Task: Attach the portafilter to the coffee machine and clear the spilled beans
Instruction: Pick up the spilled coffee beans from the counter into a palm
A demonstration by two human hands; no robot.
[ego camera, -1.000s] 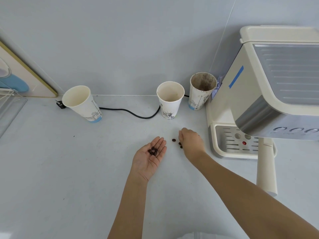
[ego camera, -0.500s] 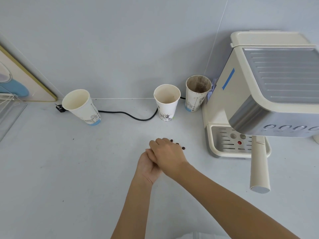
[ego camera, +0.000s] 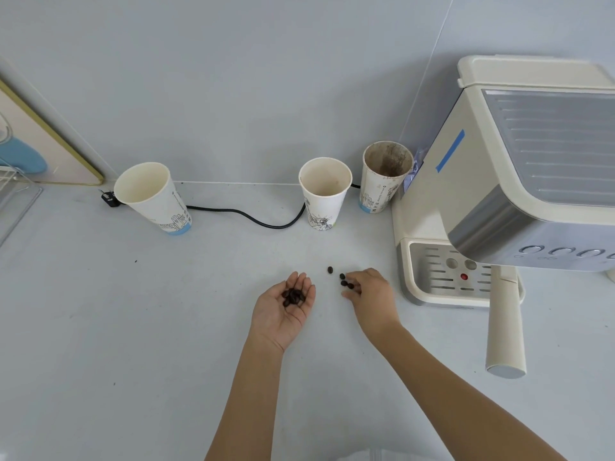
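Note:
My left hand point(ego camera: 283, 307) lies palm up on the white counter, cupping several dark coffee beans point(ego camera: 293, 297). To its right, my right hand point(ego camera: 372, 294) rests fingers down, its fingertips touching loose beans point(ego camera: 346, 283) on the counter; one more bean point(ego camera: 330, 269) lies just beyond. The cream coffee machine point(ego camera: 466, 168) stands at the right. The portafilter sits in the machine, with its long cream handle point(ego camera: 504, 324) pointing toward me over the drip tray point(ego camera: 432, 294).
Three paper cups stand near the back wall: one tilted at left point(ego camera: 153, 197), a second in the middle point(ego camera: 324, 194), a coffee-stained one point(ego camera: 384, 178) beside the machine. A black power cord point(ego camera: 253, 219) runs between them. A clear rack point(ego camera: 13, 201) sits at the far left.
My right hand dropped picked beans into my left palm half a second ago and has moved back right to the loose beans. The left palm holds more beans than before.

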